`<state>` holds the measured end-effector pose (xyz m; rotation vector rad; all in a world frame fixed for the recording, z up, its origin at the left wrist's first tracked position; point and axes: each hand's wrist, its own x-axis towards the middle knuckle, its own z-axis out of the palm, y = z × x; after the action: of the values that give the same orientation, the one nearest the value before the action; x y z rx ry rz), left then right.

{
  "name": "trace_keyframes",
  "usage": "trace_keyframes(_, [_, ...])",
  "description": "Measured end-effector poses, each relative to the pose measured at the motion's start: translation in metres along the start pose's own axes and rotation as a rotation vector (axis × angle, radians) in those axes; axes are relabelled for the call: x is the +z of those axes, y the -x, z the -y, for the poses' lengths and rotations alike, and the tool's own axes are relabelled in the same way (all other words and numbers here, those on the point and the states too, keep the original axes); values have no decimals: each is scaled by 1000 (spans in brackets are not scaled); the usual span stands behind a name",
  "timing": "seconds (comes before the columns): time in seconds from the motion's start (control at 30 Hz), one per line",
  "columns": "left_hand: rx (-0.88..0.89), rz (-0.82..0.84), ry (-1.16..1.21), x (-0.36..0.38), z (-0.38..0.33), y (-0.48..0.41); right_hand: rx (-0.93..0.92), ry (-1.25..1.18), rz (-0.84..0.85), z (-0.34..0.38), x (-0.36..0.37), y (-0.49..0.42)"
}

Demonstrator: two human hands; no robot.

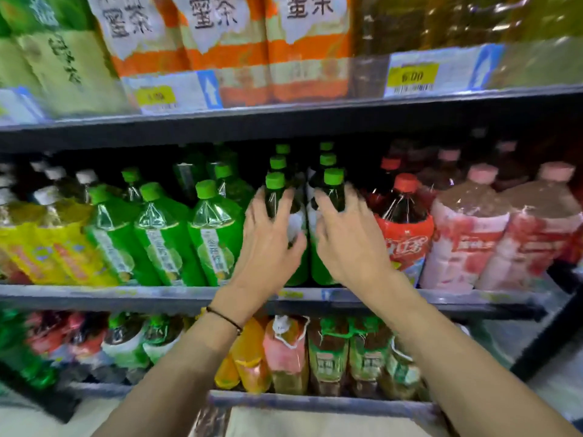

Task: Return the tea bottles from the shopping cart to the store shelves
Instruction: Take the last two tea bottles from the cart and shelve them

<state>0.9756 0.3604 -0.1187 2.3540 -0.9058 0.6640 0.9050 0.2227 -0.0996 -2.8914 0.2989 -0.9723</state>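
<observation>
Two dark tea bottles with green caps stand side by side at the front of the middle shelf. My left hand wraps the left tea bottle around its shoulder and body. My right hand grips the right tea bottle the same way. Both bottles are upright and rest on the shelf, with more green-capped bottles lined up behind them. Their labels are mostly hidden by my hands. The shopping cart is out of sight.
Green-labelled bottles stand left of my hands, a red-capped red tea bottle and pink-capped bottles to the right. The upper shelf holds orange cartons and price tags. The lower shelf carries mixed drinks.
</observation>
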Motion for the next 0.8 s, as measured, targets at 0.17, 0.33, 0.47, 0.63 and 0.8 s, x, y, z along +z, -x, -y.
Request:
trace_keyframes(0.17, [-36,10,17,4,0,-1,24,-8,79,1,-4,-13])
trace_keyframes(0.33, [-35,34,-23,-1,0,-3,21,36,71,4,-6,-15])
trace_keyframes(0.47, [-33,42,-59,-7,-2,-3,84,-9,11,11,-10,-10])
trace_keyframes(0.63, [-15,69,-65,-15,-3,-1,83,-6,-3,13,-18,-7])
trace_keyframes(0.8, [35,59,-83,-18,1,6,91,27,-30,18,-18,-1])
